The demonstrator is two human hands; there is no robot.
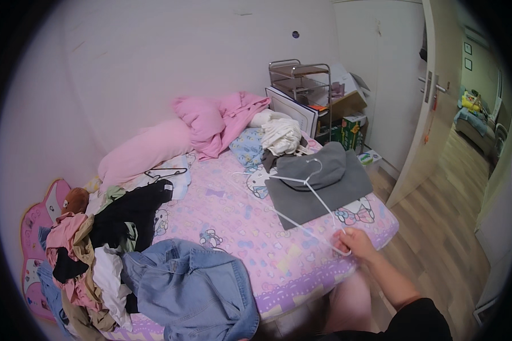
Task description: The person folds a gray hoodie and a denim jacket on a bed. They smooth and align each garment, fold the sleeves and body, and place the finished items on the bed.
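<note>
My right hand (355,244) grips one corner of a white clothes hanger (292,219), its hook pointing away from me over the bed. Beyond the hanger, a folded grey garment (311,170) lies on a flat grey square (320,198). Of my left hand, at most a small sliver shows at the bottom edge, by the blue denim garment (200,290); its grip is hidden. That denim spreads over the near side of the bed, beside a white garment (111,285) and a black garment (128,213).
A pink patterned sheet (239,230) covers the bed. On it lie a pink blanket (222,119), a black hanger (166,171) and a clothes heap (74,247) by the pink headboard (32,238). A metal rack (301,81) stands behind; an open door (439,106) is right.
</note>
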